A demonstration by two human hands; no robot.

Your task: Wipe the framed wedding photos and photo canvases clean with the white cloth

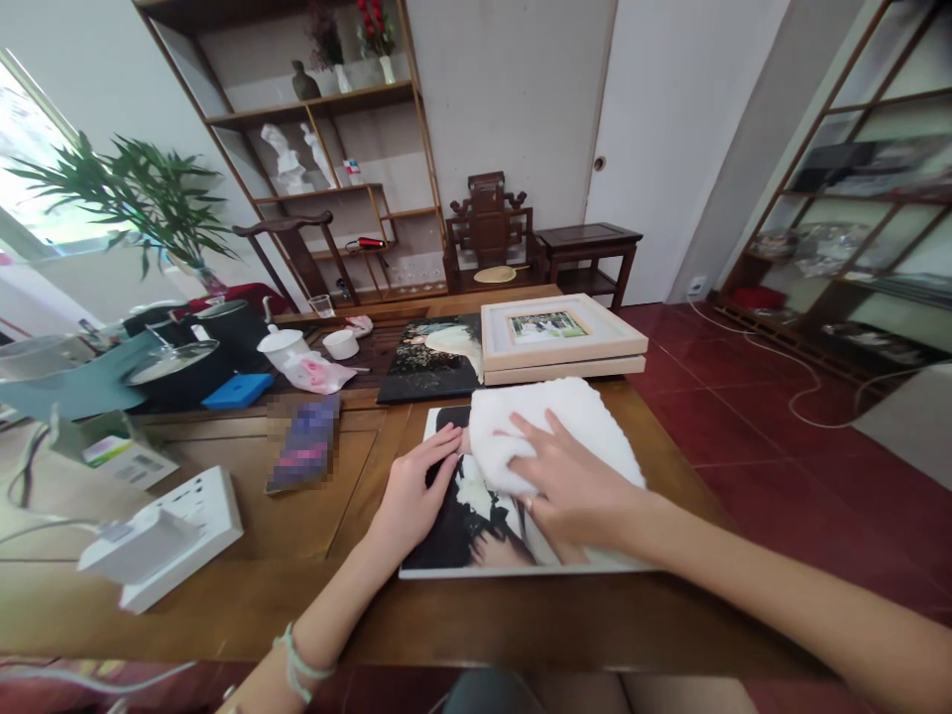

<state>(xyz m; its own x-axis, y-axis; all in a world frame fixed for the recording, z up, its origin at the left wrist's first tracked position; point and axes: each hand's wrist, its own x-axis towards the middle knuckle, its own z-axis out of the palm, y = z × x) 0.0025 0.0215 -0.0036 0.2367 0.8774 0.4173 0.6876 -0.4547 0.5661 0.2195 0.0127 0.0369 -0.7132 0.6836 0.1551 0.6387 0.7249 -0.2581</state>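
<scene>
Wooden table [312,620] | photo panel [483,506], 3 o'clock; probably stiff, hold edges | white cloth [587,412] on it, 1 o'clock; likely soft, pinch fold | right hand [565,471]: over cloth, grip uncertain | left hand [414,486]: flat, panel's 10 o'clock, gripping nothing

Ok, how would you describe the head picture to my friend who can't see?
A person's right hand holds a white towel against a large photo panel on a wooden table, while the left hand touches the panel's left side. Beyond them are a second photo panel and two stacked picture frames.
</scene>
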